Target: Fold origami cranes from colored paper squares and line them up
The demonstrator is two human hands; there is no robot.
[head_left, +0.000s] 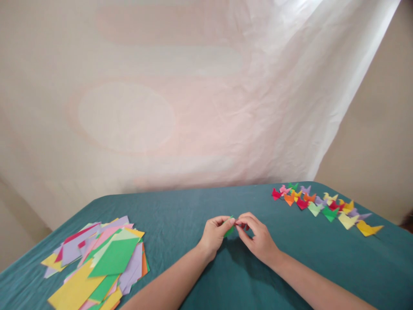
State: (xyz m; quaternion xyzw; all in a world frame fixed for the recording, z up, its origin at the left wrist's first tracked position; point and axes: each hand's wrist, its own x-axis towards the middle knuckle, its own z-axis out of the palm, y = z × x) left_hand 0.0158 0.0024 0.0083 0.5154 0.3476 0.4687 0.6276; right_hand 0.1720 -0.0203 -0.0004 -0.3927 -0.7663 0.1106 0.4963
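A small green folded paper (229,232) is held up just above the cloth in the middle of the table. My left hand (217,234) pinches it between thumb and fingers, which cover most of it. The fingertips of my right hand (256,236) are pressed together at the paper's right end, against the left thumb tip. How far the paper is folded there cannot be made out. To the right stand several folded paper birds (331,213) in rows, in red, orange, yellow, green, pink and purple.
A loose pile of coloured paper sheets (114,257) lies at the left, with green and yellow ones on top. A dark green cloth (180,206) covers the table. Behind it hangs a pale curtain (200,107), and a beige wall (374,129) shows at the right.
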